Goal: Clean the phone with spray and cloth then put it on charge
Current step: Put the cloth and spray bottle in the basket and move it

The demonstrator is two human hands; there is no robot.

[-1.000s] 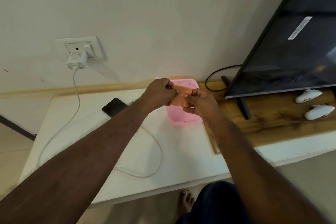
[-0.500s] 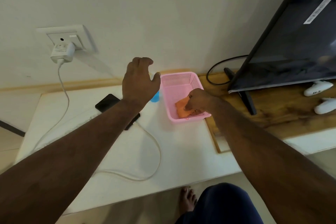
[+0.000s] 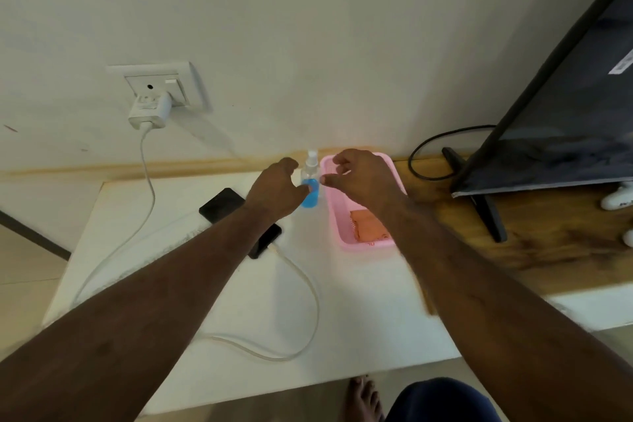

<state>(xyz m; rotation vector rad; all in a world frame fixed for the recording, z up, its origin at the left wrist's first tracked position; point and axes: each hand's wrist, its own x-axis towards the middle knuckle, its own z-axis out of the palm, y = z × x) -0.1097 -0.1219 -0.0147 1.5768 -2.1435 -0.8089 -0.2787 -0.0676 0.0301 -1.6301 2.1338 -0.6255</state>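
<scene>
A black phone lies on the white table, its middle hidden under my left forearm, with a white cable at its near end. A small spray bottle of blue liquid stands upright between phone and pink basket. My left hand is beside the bottle with its thumb against the blue part and its fingers curved, not closed round it. Over the basket's far end hovers my right hand, fingers loosely curled and holding nothing. An orange cloth lies inside the basket.
A white charger sits in the wall socket, its cable looping across the table. A television stands on a wooden board at the right, with two white controllers beside it. My foot shows below the table edge.
My right hand dropped the orange cloth into the basket and lifted away with nothing in it. My left hand let go of the cloth and moved to the spray bottle.
</scene>
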